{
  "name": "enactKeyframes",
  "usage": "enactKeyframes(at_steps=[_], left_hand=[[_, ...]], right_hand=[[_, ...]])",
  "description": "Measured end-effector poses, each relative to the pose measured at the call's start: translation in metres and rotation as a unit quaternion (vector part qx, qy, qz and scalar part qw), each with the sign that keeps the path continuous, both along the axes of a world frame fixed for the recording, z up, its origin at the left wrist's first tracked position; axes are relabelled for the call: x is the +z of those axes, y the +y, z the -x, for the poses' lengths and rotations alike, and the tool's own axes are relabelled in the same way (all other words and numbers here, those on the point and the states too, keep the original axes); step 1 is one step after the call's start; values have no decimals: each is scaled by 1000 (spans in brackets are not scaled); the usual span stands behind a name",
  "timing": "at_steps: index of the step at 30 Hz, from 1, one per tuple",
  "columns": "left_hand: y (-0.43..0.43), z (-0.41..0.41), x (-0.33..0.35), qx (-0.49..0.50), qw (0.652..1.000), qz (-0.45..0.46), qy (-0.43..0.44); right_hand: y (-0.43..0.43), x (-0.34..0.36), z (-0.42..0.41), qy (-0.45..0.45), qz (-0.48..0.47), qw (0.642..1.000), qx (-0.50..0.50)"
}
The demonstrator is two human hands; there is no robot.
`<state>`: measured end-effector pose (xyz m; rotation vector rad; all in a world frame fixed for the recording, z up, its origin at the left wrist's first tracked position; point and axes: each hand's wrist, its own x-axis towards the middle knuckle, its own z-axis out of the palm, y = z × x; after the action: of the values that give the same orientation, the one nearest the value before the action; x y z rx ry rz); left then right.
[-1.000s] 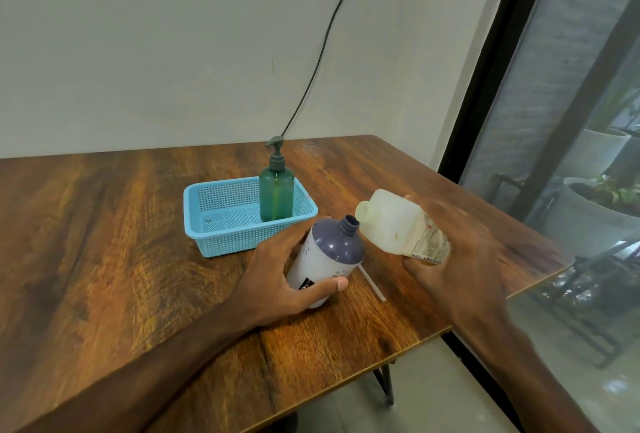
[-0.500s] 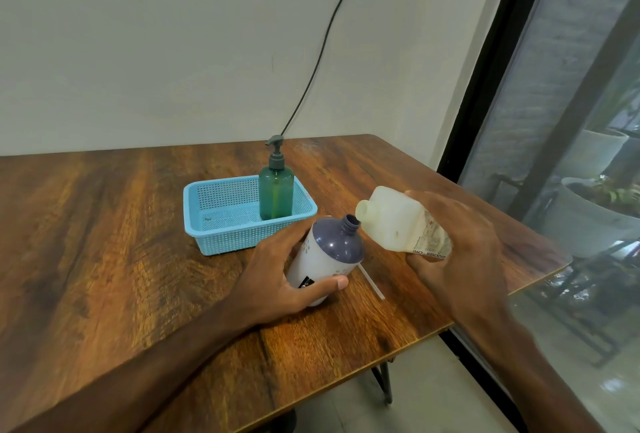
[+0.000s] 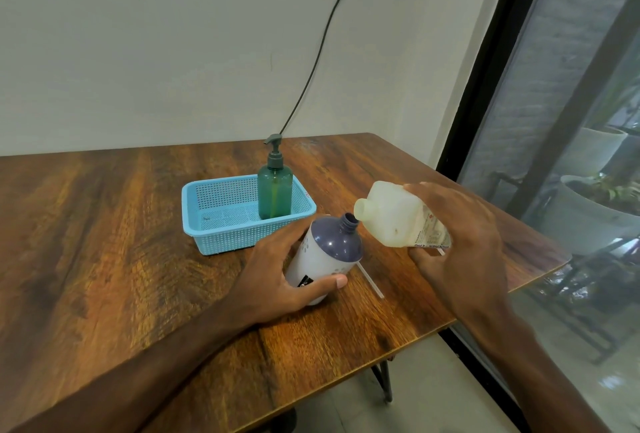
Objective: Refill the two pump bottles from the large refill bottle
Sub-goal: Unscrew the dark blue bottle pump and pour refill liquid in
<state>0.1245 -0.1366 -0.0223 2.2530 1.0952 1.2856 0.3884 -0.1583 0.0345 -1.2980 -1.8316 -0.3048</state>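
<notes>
Hardly anything has shifted in the last second: the right hand [image 3: 460, 242] has brought the refill bottle [image 3: 394, 218] up a little, and its mouth sits a shade closer to the open neck of the purple-topped bottle [image 3: 329, 249]. The left hand [image 3: 277, 270] holds where it was.

That left hand wraps around the white body of the purple-topped bottle, thumb across the near side and fingers curled behind it. The bottle leans away and to the right, its pump off and its neck open. Its lower end is down by the tabletop [image 3: 104, 242], mostly hidden by the hand.

The right hand grips the back half of the refill bottle, fingers over the top and thumb underneath against the printed label. This pale, cloudy bottle is held in the air, tipped nearly onto its side. Its uncapped mouth points left and hangs just above and beside the other bottle's neck. Whether the two rims touch cannot be told.

A thin white tube [image 3: 372, 282] lies on the tabletop between the hands, its far end hidden behind the purple-topped bottle.

Further back, a green pump bottle [image 3: 275, 190] stands upright with its pump on, in the right end of a light blue basket [image 3: 221, 235].

A dark cable [image 3: 322, 45] runs down the wall behind the tabletop. To the right, potted plants [image 3: 588, 218] show through a dark-framed window.
</notes>
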Motion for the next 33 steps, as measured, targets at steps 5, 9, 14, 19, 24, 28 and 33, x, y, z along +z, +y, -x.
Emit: enactKeyframes(at_steps=[5,9,14,19,24,28,33], left_hand=[[0,0,1,-1,1000,-4,-5],[0,-1,1,1,1000,-5,-7],[1,-1,0,5,1000,-8,-4],[1,0,-1,5,1000,-7,-2],[0,0,0,2,1000,-11,0],[0,0,0,0,1000,-10,-3],[1,0,0,-3,1000,-9,-6]], right_hand=[[1,1,0,-2,2,1000,-3],[2,1,1,-7,4,1000,-12],[4,1,0,-9,16,1000,-21],[4,3,0,-10,11,1000,-19],[4,4,0,-11,15,1000,-20],[4,6,-1,-17,12,1000,-20],[4,7,0,-26,6,999,-27]])
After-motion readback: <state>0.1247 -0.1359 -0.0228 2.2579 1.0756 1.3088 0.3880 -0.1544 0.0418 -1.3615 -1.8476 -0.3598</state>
